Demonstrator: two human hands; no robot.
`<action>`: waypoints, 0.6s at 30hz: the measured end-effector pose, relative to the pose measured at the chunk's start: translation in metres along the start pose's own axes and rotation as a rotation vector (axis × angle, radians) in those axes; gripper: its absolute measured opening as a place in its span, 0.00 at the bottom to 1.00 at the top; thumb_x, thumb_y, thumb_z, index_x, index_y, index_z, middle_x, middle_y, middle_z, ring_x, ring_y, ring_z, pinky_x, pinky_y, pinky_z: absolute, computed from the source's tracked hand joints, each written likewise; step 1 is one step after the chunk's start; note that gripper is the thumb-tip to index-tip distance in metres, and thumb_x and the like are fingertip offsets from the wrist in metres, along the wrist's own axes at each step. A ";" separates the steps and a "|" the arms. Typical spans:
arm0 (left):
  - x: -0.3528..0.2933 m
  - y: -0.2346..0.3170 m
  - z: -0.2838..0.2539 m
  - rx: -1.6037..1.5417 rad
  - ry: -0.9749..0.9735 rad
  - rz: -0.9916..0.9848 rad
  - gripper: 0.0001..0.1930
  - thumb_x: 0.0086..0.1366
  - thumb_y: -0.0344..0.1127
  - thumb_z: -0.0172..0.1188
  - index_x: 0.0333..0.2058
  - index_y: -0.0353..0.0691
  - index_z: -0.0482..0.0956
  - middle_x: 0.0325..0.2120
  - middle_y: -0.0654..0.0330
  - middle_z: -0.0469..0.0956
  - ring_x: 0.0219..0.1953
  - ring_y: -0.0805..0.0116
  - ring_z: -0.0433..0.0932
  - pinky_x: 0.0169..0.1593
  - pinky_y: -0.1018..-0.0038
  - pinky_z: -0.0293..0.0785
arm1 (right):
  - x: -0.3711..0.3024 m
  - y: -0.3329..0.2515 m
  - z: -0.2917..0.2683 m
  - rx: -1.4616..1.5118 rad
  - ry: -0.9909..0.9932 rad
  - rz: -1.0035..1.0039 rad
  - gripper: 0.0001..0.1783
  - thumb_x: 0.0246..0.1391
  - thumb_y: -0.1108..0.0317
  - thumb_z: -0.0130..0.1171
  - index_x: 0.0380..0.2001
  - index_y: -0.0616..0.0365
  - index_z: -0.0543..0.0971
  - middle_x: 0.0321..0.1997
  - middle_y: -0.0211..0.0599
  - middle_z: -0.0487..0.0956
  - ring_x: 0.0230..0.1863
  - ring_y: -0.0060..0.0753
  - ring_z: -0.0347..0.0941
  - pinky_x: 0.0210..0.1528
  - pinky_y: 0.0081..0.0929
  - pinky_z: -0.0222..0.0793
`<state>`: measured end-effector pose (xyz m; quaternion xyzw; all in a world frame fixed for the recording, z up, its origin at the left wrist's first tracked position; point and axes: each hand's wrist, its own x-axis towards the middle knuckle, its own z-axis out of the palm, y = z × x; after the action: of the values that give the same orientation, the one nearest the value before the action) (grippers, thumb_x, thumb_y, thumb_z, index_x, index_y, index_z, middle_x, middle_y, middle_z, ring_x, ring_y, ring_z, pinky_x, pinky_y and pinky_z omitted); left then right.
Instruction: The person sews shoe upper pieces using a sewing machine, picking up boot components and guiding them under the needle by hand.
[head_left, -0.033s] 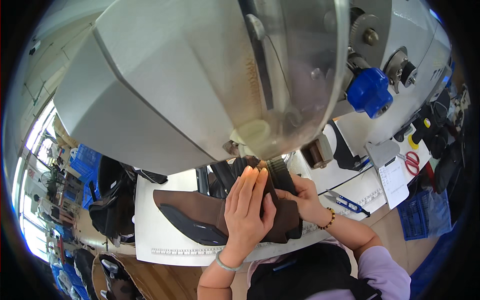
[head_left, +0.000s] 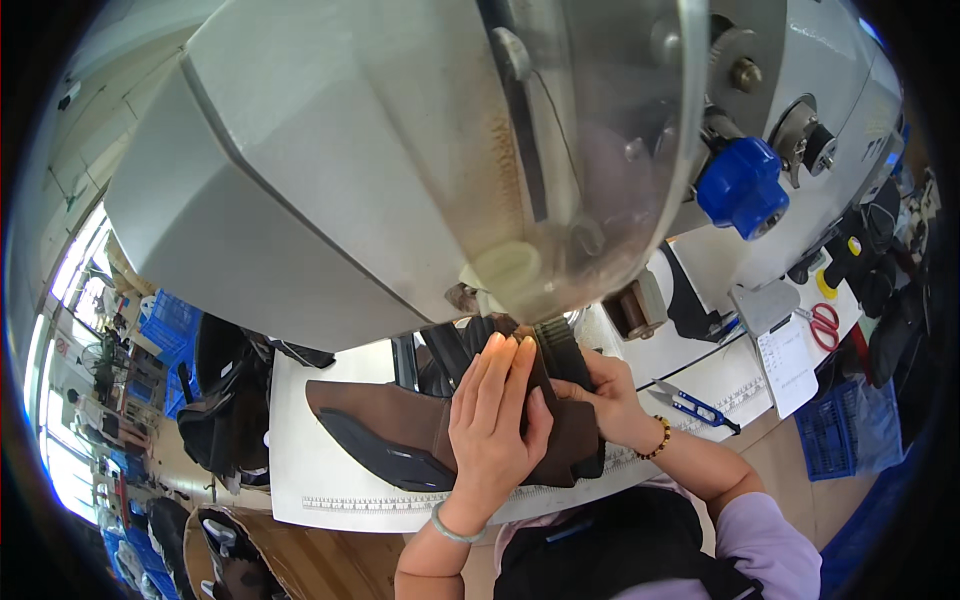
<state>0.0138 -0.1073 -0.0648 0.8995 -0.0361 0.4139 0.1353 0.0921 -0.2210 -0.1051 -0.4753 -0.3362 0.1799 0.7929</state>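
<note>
A sewing workshop, judging by the grey sewing machine (head_left: 290, 190), ruler-edged worktable (head_left: 292, 445) and blue crates (head_left: 172, 320).

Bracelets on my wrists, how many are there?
2: a pale bangle at the wrist of your left hand and a beaded bracelet at the wrist of your right hand. Both wrists are in view, so none seems hidden.

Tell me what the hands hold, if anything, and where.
The right hand grips the brown and black piece at its right edge; the left hand lies on it, apparently not gripping.
</note>
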 end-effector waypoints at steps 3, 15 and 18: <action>0.001 0.001 -0.001 0.025 -0.006 0.001 0.19 0.51 0.25 0.54 0.45 0.31 0.73 0.46 0.51 0.71 0.50 0.56 0.69 0.53 0.66 0.64 | 0.001 0.001 -0.001 0.031 -0.021 0.023 0.14 0.53 0.75 0.54 0.44 0.64 0.71 0.38 0.28 0.76 0.37 0.12 0.68 0.39 0.14 0.66; 0.006 -0.007 0.000 -0.061 0.059 0.016 0.16 0.53 0.24 0.58 0.43 0.33 0.75 0.43 0.54 0.73 0.49 0.57 0.72 0.54 0.64 0.67 | 0.008 -0.007 0.003 0.008 0.067 0.112 0.11 0.54 0.70 0.55 0.40 0.63 0.74 0.32 0.25 0.76 0.33 0.10 0.67 0.34 0.13 0.65; 0.006 -0.006 0.001 -0.074 0.062 0.005 0.16 0.52 0.24 0.59 0.42 0.34 0.76 0.43 0.55 0.73 0.48 0.57 0.72 0.54 0.64 0.68 | 0.007 -0.007 0.001 -0.027 0.076 0.097 0.10 0.54 0.70 0.55 0.38 0.63 0.74 0.31 0.25 0.76 0.32 0.10 0.66 0.32 0.12 0.65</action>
<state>0.0191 -0.1013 -0.0625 0.8806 -0.0495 0.4401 0.1685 0.0960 -0.2194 -0.0956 -0.5081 -0.2847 0.1954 0.7890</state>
